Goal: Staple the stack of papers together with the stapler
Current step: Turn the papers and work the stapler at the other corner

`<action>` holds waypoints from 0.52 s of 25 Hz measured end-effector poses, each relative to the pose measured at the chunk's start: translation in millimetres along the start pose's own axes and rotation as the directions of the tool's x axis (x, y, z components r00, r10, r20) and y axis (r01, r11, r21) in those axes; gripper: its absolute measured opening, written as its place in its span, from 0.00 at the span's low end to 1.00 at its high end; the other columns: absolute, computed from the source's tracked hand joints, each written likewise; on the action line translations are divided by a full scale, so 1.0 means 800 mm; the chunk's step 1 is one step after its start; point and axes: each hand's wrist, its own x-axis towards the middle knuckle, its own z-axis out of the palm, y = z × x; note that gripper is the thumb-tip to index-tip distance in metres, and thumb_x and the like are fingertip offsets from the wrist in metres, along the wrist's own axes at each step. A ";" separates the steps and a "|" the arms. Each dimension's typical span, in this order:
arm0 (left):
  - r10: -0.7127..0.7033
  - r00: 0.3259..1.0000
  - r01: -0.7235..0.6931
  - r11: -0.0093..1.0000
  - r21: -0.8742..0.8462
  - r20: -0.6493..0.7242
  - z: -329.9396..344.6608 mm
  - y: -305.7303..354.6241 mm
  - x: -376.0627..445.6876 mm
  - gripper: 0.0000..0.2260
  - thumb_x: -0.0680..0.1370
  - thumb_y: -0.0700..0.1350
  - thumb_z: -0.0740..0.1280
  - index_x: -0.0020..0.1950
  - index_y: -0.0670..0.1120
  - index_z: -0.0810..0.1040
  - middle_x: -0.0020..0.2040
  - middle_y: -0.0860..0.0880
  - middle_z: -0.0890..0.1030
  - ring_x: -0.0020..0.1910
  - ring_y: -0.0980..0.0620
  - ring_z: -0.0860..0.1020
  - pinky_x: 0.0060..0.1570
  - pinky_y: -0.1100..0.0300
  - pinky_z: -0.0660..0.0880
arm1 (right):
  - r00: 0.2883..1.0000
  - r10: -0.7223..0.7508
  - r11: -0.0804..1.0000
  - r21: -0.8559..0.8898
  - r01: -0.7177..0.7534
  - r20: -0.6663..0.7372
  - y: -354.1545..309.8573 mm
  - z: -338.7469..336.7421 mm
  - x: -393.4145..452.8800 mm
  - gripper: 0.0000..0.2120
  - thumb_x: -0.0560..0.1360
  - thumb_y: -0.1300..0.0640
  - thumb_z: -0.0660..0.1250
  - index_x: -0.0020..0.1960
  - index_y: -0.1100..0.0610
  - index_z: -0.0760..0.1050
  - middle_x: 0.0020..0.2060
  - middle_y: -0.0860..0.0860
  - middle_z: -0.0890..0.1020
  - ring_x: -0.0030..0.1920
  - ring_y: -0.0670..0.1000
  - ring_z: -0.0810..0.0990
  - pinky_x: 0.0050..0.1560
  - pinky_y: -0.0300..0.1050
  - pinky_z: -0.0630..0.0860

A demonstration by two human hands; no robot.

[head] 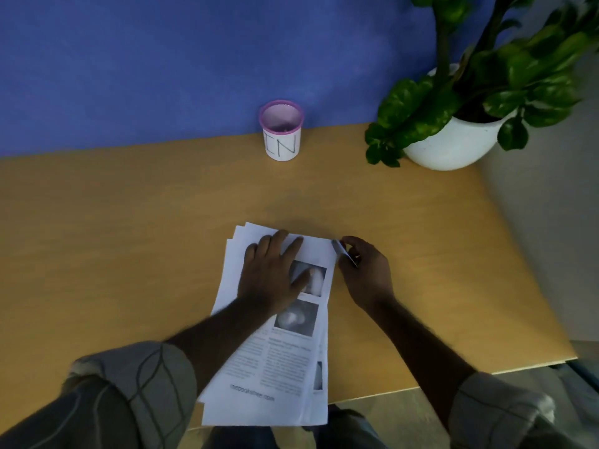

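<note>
Papers (275, 361) lie in a loose stack on the near middle of the tabletop (129, 222), the sheets slightly fanned so that several far corners show one behind another; the near end of the stack overhangs the near edge of the tabletop; the top sheet carries printed text and grey photographs. We see the left hand (269, 270) pressing flat on the far part of the stack, its fingers (280, 236) straight and spread, the thumb lying across one of the photographs; nothing is curled round the sheets. We see the right hand (366, 270) just beside the far right corner of the stack, its fingers (348, 241) curled round a small grey object (343, 252) at that corner; the object is blurred, and we cannot tell for sure that it is the stapler, nor whether it touches the sheets. Both forearms reach in from the near edge, with rolled grey sleeves (146, 377) at the elbows. Farther off, a white cup (281, 137) with a pink rim and black lettering stands against the blue wall (162, 59); at the far right a leafy plant (486, 66) sits in a white pot (453, 144).
</note>
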 end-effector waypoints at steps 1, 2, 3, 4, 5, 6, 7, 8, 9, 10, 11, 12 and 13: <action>0.067 0.998 -0.067 0.998 -0.018 -0.003 0.004 -0.002 0.007 0.30 0.78 0.65 0.57 0.75 0.51 0.69 0.76 0.45 0.68 0.72 0.42 0.67 0.68 0.46 0.66 | 1.000 -0.025 1.000 -0.004 0.025 -0.005 0.000 -0.002 -0.004 0.15 0.76 0.60 0.66 0.63 0.55 0.78 0.49 0.50 0.82 0.43 0.46 0.78 0.37 0.28 0.66; 0.115 0.993 -0.115 0.992 -0.047 0.003 0.007 -0.003 0.012 0.30 0.78 0.65 0.57 0.75 0.51 0.68 0.78 0.46 0.66 0.75 0.42 0.65 0.72 0.45 0.63 | 0.998 -0.059 0.998 -0.016 0.059 -0.007 0.000 -0.002 -0.009 0.15 0.77 0.61 0.66 0.63 0.56 0.77 0.49 0.50 0.82 0.44 0.46 0.77 0.38 0.28 0.68; 0.141 0.990 -0.140 0.987 -0.078 0.019 0.013 -0.001 0.014 0.30 0.78 0.65 0.57 0.76 0.52 0.66 0.79 0.46 0.63 0.77 0.42 0.62 0.75 0.44 0.61 | 0.995 -0.101 0.994 -0.037 0.100 -0.011 -0.002 -0.001 -0.016 0.14 0.77 0.60 0.66 0.62 0.55 0.78 0.49 0.50 0.82 0.43 0.47 0.78 0.39 0.31 0.71; 0.155 0.988 -0.151 0.984 -0.093 0.030 0.018 0.001 0.014 0.30 0.79 0.65 0.56 0.78 0.53 0.64 0.80 0.46 0.61 0.79 0.43 0.59 0.77 0.44 0.58 | 0.989 -0.144 0.987 -0.069 0.143 -0.015 -0.005 0.001 -0.022 0.12 0.78 0.58 0.66 0.61 0.55 0.78 0.48 0.50 0.82 0.43 0.48 0.79 0.39 0.35 0.74; 0.166 0.986 -0.162 0.982 -0.094 0.032 0.023 0.002 0.012 0.30 0.80 0.66 0.54 0.79 0.53 0.62 0.81 0.46 0.58 0.80 0.43 0.56 0.78 0.44 0.56 | 0.983 -0.184 0.978 -0.103 0.181 -0.022 -0.007 0.005 -0.028 0.10 0.79 0.57 0.66 0.59 0.55 0.79 0.46 0.51 0.82 0.41 0.49 0.80 0.38 0.39 0.75; 0.179 0.983 -0.175 0.980 -0.091 0.034 0.027 0.001 0.012 0.31 0.80 0.66 0.53 0.79 0.54 0.60 0.82 0.46 0.56 0.81 0.44 0.53 0.78 0.44 0.53 | 0.977 -0.210 0.970 -0.130 0.203 -0.040 -0.009 0.010 -0.032 0.09 0.79 0.58 0.66 0.58 0.55 0.79 0.44 0.51 0.82 0.40 0.49 0.80 0.37 0.41 0.76; 0.186 0.982 -0.182 0.979 -0.092 0.039 0.030 -0.001 0.014 0.31 0.80 0.67 0.52 0.80 0.54 0.59 0.82 0.47 0.55 0.81 0.45 0.51 0.79 0.45 0.51 | 0.973 -0.227 0.964 -0.153 0.217 -0.050 -0.011 0.016 -0.034 0.09 0.78 0.59 0.66 0.57 0.56 0.79 0.42 0.52 0.82 0.39 0.49 0.79 0.36 0.41 0.75; 0.187 0.981 -0.181 0.979 -0.093 0.051 0.030 -0.002 0.013 0.31 0.80 0.67 0.52 0.80 0.54 0.57 0.82 0.47 0.53 0.81 0.45 0.49 0.79 0.45 0.50 | 0.970 -0.238 0.958 -0.178 0.227 -0.047 -0.013 0.023 -0.038 0.10 0.77 0.61 0.67 0.58 0.56 0.79 0.41 0.52 0.82 0.38 0.50 0.79 0.36 0.42 0.75; 0.181 0.982 -0.175 0.980 -0.096 0.058 0.030 -0.004 0.014 0.32 0.80 0.68 0.51 0.80 0.54 0.56 0.83 0.47 0.52 0.82 0.46 0.47 0.79 0.45 0.49 | 0.969 -0.242 0.950 -0.214 0.228 -0.040 -0.015 0.031 -0.039 0.11 0.77 0.62 0.67 0.58 0.56 0.79 0.41 0.52 0.81 0.38 0.50 0.78 0.36 0.43 0.75; 0.177 0.982 -0.170 0.980 -0.101 0.060 0.029 -0.003 0.015 0.32 0.80 0.68 0.51 0.81 0.54 0.55 0.83 0.47 0.51 0.82 0.46 0.46 0.79 0.44 0.49 | 0.970 -0.239 0.941 -0.254 0.222 -0.037 -0.016 0.036 -0.038 0.13 0.76 0.63 0.67 0.60 0.56 0.79 0.40 0.52 0.81 0.38 0.50 0.78 0.37 0.44 0.75; 0.177 0.982 -0.170 0.979 -0.112 0.059 0.029 -0.001 0.015 0.33 0.80 0.68 0.51 0.81 0.54 0.55 0.83 0.47 0.50 0.82 0.46 0.46 0.79 0.44 0.49 | 0.972 -0.232 0.933 -0.291 0.212 -0.037 -0.016 0.039 -0.038 0.14 0.75 0.63 0.67 0.61 0.57 0.78 0.40 0.53 0.81 0.38 0.51 0.77 0.38 0.44 0.74; 0.183 0.982 -0.175 0.976 -0.125 0.051 0.028 -0.001 0.014 0.33 0.80 0.68 0.51 0.81 0.53 0.55 0.83 0.47 0.51 0.82 0.46 0.46 0.79 0.44 0.49 | 0.973 -0.228 0.924 -0.322 0.204 -0.037 -0.016 0.042 -0.035 0.15 0.75 0.63 0.68 0.62 0.58 0.78 0.40 0.53 0.81 0.38 0.52 0.77 0.38 0.45 0.73; 0.190 0.981 -0.184 0.974 -0.133 0.040 0.029 -0.001 0.014 0.33 0.80 0.68 0.51 0.81 0.53 0.56 0.83 0.47 0.51 0.82 0.46 0.46 0.79 0.44 0.49 | 0.971 -0.234 0.915 -0.346 0.206 -0.040 -0.015 0.044 -0.034 0.16 0.75 0.63 0.68 0.62 0.59 0.78 0.40 0.54 0.81 0.39 0.53 0.77 0.39 0.45 0.73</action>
